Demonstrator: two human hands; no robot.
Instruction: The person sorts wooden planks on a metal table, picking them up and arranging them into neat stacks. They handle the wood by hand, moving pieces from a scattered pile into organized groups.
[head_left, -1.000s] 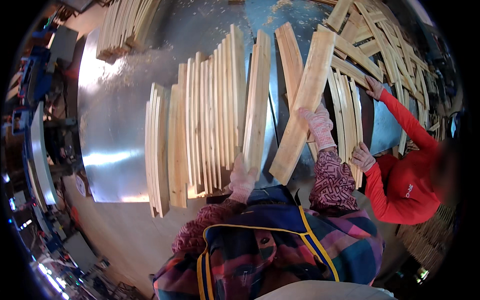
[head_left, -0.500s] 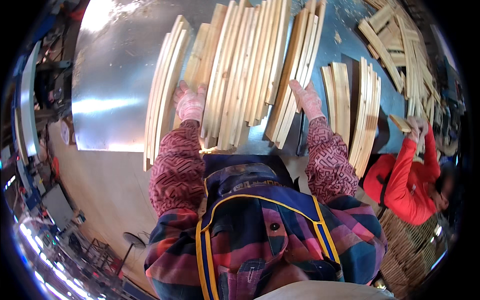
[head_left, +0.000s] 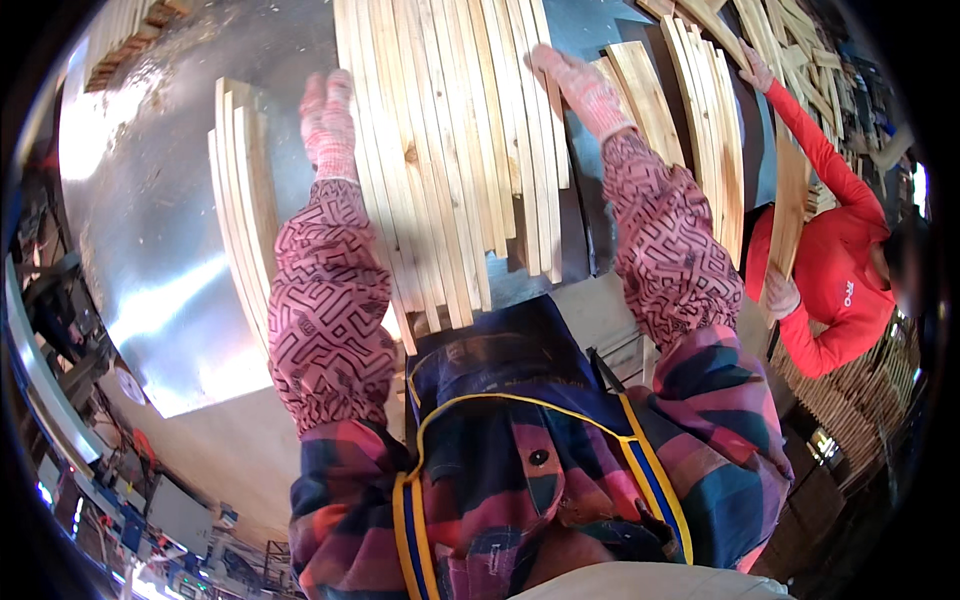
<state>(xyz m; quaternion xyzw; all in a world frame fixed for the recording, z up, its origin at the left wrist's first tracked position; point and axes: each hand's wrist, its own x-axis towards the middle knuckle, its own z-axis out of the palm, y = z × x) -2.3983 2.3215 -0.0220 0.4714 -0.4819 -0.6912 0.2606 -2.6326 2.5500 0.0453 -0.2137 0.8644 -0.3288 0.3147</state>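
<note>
A wide row of pale wooden strips point(head_left: 430, 150) lies side by side on the metal table, their near ends uneven and some jutting past the table edge toward my apron. My left hand point(head_left: 328, 120), in a pinkish glove, is flat along the row's left side with its fingers stretched out. Against the right side rests my right hand point(head_left: 582, 88), gloved too, its fingers extended and not wrapped round any strip. The two hands flank the row between them.
A smaller strip group point(head_left: 240, 190) lies left of my left arm. More strips point(head_left: 705, 120) stand on the right, beside a wood heap point(head_left: 800, 50). A stack point(head_left: 130, 35) sits far left. A co-worker in red point(head_left: 840, 260) holds a board point(head_left: 790, 190) at right.
The gaps in the row have closed; the strips at its left and right now lie against the middle ones. My left hand has left the outer left group. The view has shifted.
</note>
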